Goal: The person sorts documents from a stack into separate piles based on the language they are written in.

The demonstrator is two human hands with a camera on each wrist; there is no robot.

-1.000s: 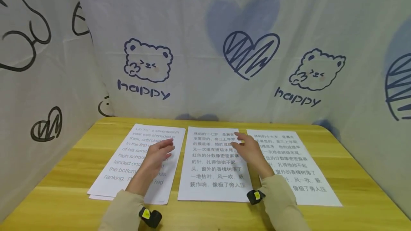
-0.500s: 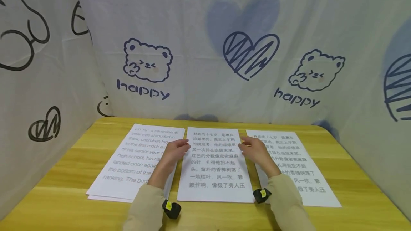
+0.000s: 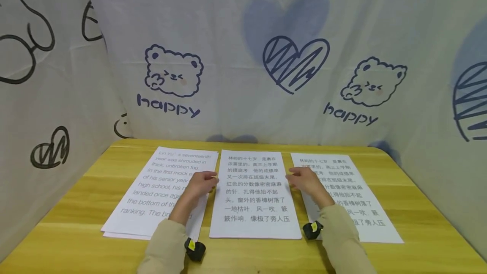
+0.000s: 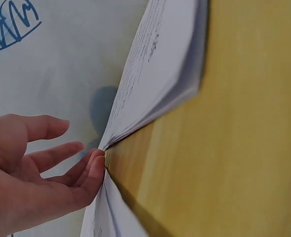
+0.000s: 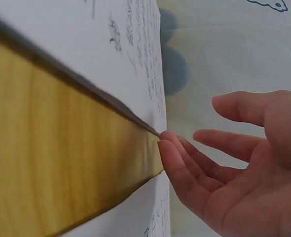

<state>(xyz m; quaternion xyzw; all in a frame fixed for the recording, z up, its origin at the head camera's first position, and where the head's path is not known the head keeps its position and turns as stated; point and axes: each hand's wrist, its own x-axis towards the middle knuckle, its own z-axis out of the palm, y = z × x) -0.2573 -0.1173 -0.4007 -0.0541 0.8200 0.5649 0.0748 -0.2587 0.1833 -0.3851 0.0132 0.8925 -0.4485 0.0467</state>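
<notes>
A stack of paper [image 3: 255, 198] printed with Chinese text lies flat in the middle of the table, its layered edge showing in the left wrist view. On its left side my left hand [image 3: 199, 186] has relaxed fingers, with fingertips right at the stack's long edge. My right hand [image 3: 307, 182] mirrors it on the other side, fingertips right at the right edge. In the wrist views the thumbs of the left hand [image 4: 46, 182] and right hand [image 5: 244, 177] stand apart from the fingers, and nothing is between them.
Under my left forearm lies a stack of English-printed paper [image 3: 140, 200], its lower sheets slightly askew. Another Chinese-printed paper [image 3: 361, 206] lies partly beneath my right hand and sleeve. Behind the wooden table [image 3: 243, 257] hangs a patterned white curtain [image 3: 236, 96].
My left hand has moved right from over the English paper to the middle stack's left edge. My right hand has drawn back off the middle stack to its right edge. The papers stay put.
</notes>
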